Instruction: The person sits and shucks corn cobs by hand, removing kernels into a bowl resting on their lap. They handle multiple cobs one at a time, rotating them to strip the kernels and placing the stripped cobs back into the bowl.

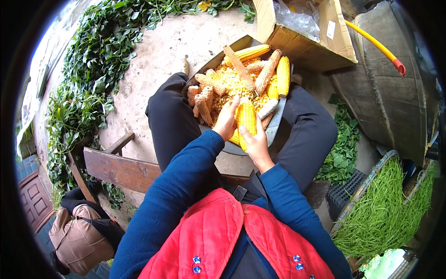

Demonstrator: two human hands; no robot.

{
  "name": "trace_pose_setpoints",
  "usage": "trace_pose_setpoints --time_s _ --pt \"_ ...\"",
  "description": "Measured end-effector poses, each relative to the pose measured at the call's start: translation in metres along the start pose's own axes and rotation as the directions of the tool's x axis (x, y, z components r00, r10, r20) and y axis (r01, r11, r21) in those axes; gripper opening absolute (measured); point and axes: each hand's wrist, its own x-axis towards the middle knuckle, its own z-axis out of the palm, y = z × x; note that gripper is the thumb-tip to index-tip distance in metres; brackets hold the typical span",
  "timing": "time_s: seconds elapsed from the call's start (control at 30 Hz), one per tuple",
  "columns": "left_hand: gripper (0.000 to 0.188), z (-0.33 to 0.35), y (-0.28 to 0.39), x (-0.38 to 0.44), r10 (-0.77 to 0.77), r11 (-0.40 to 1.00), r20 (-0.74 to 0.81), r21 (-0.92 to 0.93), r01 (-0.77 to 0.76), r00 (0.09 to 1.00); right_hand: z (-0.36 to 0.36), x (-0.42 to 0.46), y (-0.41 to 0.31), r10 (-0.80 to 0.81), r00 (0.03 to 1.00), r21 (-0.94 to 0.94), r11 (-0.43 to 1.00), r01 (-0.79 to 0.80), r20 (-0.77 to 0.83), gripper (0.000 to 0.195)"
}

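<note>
Between my two hands is a yellow ear of corn [246,117], tilted over the near part of a metal basin [277,122]. My left hand [227,118] touches the ear's left side near its upper end. The fingers and thumb of my right hand [257,143] close around its lower right side. Loose corn kernels [230,80] fill the basin, with several bare or partly stripped cobs [240,68] on top. More yellow ears [283,75] lie at its right and upper edges. The basin sits between my knees.
Leafy green vines [101,52] spread along the left. A wooden bench [122,171] runs beneath me. An open cardboard box [310,52] stands beyond the basin at right, near a yellow pipe [373,40]. A basket of thin green stems [376,216] is at lower right. Another person [82,240] bends at lower left.
</note>
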Motion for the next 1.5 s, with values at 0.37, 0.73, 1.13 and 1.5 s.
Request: trace_pose_setpoints --time_s 0.37,0.73,1.13,1.5 --pt "0.033 -0.004 -0.007 0.000 0.180 0.945 -0.045 0.285 -0.160 0.983 0.008 -0.007 -0.005 -0.073 0.995 -0.227 0.970 0.086 0.066 0.068" --pt "0.038 0.001 0.046 -0.028 -0.153 0.987 0.214 0.077 0.139 0.965 -0.044 0.017 -0.104 0.265 0.955 0.066 0.959 -0.275 0.137 0.044" --pt "0.064 0.066 0.097 -0.068 -0.089 0.959 0.667 -0.143 0.244 0.740 -0.013 0.124 -0.159 0.017 0.996 0.431 0.901 -0.052 0.084 0.036" --pt "0.063 0.066 0.118 -0.014 -0.105 0.916 0.524 0.383 -0.124 0.845 0.002 0.186 -0.141 0.096 0.994 0.418 0.906 -0.068 -0.046 0.024"
